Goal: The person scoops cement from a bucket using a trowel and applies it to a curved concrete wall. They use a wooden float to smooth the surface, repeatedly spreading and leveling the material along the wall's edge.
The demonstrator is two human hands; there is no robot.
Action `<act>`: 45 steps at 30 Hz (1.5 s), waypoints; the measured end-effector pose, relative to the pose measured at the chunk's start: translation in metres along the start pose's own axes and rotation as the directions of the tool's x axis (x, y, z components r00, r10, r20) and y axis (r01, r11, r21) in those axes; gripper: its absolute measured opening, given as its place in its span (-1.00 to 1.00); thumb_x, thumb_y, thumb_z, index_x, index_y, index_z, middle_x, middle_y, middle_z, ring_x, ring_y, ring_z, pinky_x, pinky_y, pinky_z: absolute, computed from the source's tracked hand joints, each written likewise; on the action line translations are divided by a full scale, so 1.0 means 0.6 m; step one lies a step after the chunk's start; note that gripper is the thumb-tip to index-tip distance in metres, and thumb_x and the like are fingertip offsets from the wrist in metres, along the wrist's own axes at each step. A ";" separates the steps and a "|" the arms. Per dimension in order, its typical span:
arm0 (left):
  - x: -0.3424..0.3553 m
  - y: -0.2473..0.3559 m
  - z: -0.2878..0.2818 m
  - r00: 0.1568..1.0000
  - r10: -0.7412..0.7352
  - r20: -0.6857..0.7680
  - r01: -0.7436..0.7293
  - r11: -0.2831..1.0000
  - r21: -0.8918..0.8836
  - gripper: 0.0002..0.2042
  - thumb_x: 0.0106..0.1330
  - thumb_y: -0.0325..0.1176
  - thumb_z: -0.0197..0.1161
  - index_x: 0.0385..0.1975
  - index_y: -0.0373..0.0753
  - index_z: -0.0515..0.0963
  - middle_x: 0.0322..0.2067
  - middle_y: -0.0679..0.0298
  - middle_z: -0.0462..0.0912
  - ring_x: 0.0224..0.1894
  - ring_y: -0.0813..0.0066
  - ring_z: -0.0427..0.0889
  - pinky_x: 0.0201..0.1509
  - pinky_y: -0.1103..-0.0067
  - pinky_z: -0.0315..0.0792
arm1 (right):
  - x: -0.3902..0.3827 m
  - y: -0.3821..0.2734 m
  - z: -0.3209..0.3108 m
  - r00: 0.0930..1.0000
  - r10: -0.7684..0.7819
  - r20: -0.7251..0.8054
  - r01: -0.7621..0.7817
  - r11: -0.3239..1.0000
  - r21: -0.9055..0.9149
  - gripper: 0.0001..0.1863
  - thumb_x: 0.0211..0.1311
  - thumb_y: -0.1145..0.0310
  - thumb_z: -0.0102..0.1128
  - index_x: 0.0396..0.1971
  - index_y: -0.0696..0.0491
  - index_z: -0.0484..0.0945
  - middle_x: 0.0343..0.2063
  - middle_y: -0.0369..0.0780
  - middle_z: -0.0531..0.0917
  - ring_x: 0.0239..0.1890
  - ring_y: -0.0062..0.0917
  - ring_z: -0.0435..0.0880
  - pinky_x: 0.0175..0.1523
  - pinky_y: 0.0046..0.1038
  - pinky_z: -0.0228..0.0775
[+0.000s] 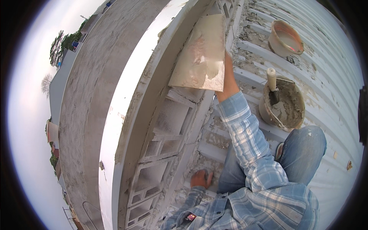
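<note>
My right hand (227, 78) grips a flat, mortar-smeared rectangular float (196, 53) from behind, its fingers largely hidden by it. The float is against the grey plastered band (151, 96) under the white ledge (115, 126), just above a row of hollow patterned blocks (170, 119). My left hand (200, 179) rests low beside the blocks on the dirty roof sheeting, fingers apart and holding nothing that I can see. To the right of my right forearm sits a bucket (294, 117) of wet grey mortar, with a wooden-handled trowel (271, 78) standing in it.
A second bucket (276, 44) of pale liquid sits farther up the white corrugated roof (337, 88), among scattered debris. My bent knee is close below the mortar bucket. Left of the ledge run a grey rendered surface (82, 115), rooftops and trees (59, 48).
</note>
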State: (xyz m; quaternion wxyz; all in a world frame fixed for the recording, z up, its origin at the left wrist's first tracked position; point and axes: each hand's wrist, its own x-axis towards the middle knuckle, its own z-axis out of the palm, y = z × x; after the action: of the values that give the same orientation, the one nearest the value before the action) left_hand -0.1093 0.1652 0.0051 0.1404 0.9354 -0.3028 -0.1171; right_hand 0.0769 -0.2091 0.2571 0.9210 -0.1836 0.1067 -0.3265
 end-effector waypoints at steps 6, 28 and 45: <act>0.001 0.003 -0.004 1.000 -0.015 0.012 0.015 1.000 0.008 -0.59 0.31 0.01 0.26 -0.54 -0.23 0.45 -0.54 0.09 0.53 -0.39 0.04 0.59 -0.24 0.23 0.45 | -0.037 0.025 -0.006 1.000 0.000 0.015 0.000 0.999 -0.036 -0.64 0.52 0.13 -0.04 0.06 0.08 0.50 -0.15 -0.27 0.61 -0.16 -0.55 0.65 -0.07 -0.47 0.54; 0.000 -0.005 0.005 1.000 -0.020 -0.007 0.020 1.000 -0.023 -0.55 0.35 0.09 0.19 -0.49 -0.24 0.47 -0.46 0.09 0.59 -0.33 0.05 0.62 -0.18 0.26 0.49 | -0.231 0.080 0.016 0.980 0.197 -0.002 -0.197 0.980 0.009 -0.65 0.55 0.25 -0.14 0.16 0.10 0.43 -0.10 -0.26 0.60 -0.14 -0.58 0.64 -0.06 -0.53 0.56; 0.011 -0.019 0.028 0.998 -0.013 -0.056 0.017 0.997 0.075 -0.58 0.33 0.06 0.22 -0.33 -0.27 0.55 -0.35 0.06 0.67 -0.23 0.02 0.66 -0.09 0.25 0.54 | -0.339 0.130 0.015 0.977 0.194 0.091 -0.191 0.981 -0.047 -0.65 0.49 0.37 -0.06 0.19 0.12 0.39 -0.08 -0.24 0.60 -0.13 -0.59 0.64 -0.06 -0.52 0.56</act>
State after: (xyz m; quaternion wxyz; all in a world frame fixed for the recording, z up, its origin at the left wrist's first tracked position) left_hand -0.1029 0.1668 -0.0154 0.1123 0.9452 -0.2958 -0.0807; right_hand -0.0316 -0.0204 0.2491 0.9487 -0.2052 0.0863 -0.2247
